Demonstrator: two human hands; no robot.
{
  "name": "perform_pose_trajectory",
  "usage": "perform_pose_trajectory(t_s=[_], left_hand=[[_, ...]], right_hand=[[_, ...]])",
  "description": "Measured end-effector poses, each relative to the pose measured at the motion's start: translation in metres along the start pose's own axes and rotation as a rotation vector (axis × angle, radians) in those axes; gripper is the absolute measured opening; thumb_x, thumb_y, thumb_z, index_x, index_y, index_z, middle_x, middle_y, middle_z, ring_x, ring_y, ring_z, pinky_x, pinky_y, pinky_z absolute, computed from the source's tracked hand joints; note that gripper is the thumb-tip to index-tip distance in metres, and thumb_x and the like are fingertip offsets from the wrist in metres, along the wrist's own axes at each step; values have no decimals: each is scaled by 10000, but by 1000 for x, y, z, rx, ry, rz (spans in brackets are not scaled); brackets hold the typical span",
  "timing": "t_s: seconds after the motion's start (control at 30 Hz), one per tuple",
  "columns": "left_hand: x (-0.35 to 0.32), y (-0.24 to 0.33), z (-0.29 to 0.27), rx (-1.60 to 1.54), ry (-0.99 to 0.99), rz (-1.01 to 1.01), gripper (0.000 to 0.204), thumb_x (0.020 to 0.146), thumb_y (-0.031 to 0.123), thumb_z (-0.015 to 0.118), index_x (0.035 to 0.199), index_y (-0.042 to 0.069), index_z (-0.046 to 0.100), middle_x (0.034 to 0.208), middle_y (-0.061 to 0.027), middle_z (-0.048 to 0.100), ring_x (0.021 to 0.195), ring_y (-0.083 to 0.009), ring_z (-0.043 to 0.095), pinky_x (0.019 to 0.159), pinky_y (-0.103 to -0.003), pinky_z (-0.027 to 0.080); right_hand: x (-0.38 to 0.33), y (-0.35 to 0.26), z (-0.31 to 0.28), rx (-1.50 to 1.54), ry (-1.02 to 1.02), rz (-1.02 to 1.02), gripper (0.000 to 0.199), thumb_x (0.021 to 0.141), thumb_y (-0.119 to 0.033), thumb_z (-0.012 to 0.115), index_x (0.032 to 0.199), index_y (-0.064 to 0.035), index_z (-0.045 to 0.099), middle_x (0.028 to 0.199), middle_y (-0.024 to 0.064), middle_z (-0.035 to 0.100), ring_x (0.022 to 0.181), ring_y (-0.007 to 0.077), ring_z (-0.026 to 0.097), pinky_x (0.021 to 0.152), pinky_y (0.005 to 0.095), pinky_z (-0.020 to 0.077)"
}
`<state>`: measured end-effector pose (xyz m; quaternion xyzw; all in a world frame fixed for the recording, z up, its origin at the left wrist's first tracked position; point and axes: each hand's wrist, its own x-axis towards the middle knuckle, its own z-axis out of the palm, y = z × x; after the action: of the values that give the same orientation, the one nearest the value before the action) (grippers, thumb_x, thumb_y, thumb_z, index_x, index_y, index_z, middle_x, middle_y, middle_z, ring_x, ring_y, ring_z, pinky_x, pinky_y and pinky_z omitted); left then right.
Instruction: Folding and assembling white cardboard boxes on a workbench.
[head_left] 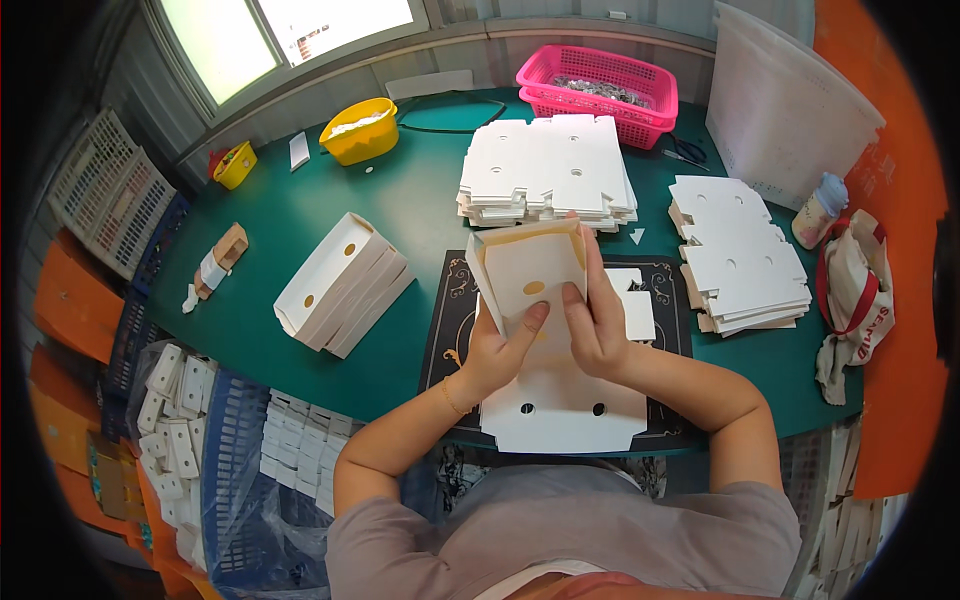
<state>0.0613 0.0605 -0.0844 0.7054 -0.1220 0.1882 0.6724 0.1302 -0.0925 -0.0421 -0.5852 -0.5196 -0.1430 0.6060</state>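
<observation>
Between my two hands is a partly folded white cardboard box (510, 270) with raised side walls and a round hole near its middle. My left hand (503, 345) grips its near left side, thumb pressed below the hole. On the right edge, my right hand (598, 318) is closed round the wall, fingers running up along it. Beneath lies a flat white die-cut cardboard sheet (565, 415) with two round holes toward the near edge. It rests on a black mat (668, 330) with gold ornament. To the left, a stack of folded white boxes (345, 285) stands on the green table (240, 330).
Stacks of flat white sheets (575, 150) (740, 250) lie behind and right. A pink basket (650, 120), scissors (686, 155), yellow tub (362, 140), bottle (820, 210) and cloth bag (858, 290) line the edges. At lower left a blue crate (235, 440) adjoins many folded boxes.
</observation>
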Motion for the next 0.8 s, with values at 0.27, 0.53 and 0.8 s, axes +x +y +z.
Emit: perform_pose_trajectory(t_s=[0.27, 0.53, 0.8], left_hand=[[-4, 9, 4, 116, 14, 89, 573, 997, 187, 618, 1453, 17, 318, 1306, -120, 533, 1172, -178, 547, 956, -321, 472], [-3, 43, 8, 129, -103, 147, 501, 981, 153, 627, 1402, 13, 394, 1263, -124, 566, 1174, -208, 567, 975, -340, 471], [17, 101, 20, -78, 85, 241, 204, 978, 119, 629, 1144, 13, 574, 1175, -120, 615, 1108, -180, 585, 979, -313, 449]], right_hand=[[7, -26, -7, 359, 139, 305, 603, 981, -117, 509, 1511, -40, 231, 1450, 142, 377, 1340, 232, 415, 1122, 366, 323], [15, -58, -12, 487, 198, 525, 221, 1014, -214, 573, 1186, -77, 551, 1084, 27, 589, 1001, 85, 540, 871, 255, 445], [9, -63, -9, 462, 112, 445, 303, 1008, -264, 571, 1233, -64, 538, 1132, 48, 602, 1058, 107, 555, 918, 283, 453]])
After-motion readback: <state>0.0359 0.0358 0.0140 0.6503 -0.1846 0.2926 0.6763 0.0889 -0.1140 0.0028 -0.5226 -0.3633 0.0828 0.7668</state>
